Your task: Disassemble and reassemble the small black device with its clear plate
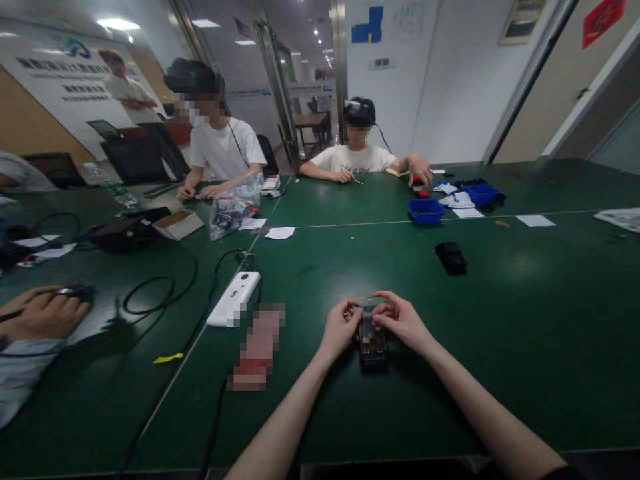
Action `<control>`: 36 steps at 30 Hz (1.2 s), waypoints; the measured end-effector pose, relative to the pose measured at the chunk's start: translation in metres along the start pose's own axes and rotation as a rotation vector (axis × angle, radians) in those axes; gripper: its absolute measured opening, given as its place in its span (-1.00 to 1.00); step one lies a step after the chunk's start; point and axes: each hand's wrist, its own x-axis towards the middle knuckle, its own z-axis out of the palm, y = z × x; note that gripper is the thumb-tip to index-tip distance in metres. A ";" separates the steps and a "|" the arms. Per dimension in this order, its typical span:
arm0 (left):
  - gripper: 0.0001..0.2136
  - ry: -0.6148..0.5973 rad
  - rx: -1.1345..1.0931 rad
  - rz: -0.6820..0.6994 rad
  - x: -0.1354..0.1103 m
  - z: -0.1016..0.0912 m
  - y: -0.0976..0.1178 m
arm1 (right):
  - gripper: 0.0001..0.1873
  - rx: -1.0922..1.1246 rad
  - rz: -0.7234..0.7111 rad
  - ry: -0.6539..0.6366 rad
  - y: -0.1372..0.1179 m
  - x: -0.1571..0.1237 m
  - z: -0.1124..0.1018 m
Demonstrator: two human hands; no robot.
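Observation:
A black rectangular device (374,359) lies lengthwise on the green table in front of me. Its upper face looks dark and glossy, with small brass-coloured parts at the near end. My left hand (346,325) is closed at the device's far left edge, thumb against its side. From the right, my right hand (400,319) reaches over the far part, thumb and curled fingers close together, index finger stretched along the far end. A faint clear edge (367,299) shows between the hands; what it belongs to is unclear. Whatever the right fingertips pinch is hidden.
Another black device (451,257) lies ahead to the right, short of a blue tray (426,212). Left are a white power bank (235,299), cables and a yellow strip (169,359). Another person's hand (47,313) rests far left; two people sit across the table.

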 end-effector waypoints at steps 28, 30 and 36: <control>-0.76 -0.039 -0.115 -0.029 0.002 -0.002 -0.004 | -0.61 -0.572 -0.193 0.007 0.004 -0.005 -0.006; -0.75 -0.032 -0.115 -0.015 0.001 -0.002 -0.004 | -0.61 -0.578 -0.195 0.010 0.004 -0.005 -0.005; -0.73 -0.009 -0.041 0.017 0.000 -0.002 -0.002 | -0.62 -0.578 -0.213 0.000 0.004 -0.005 -0.007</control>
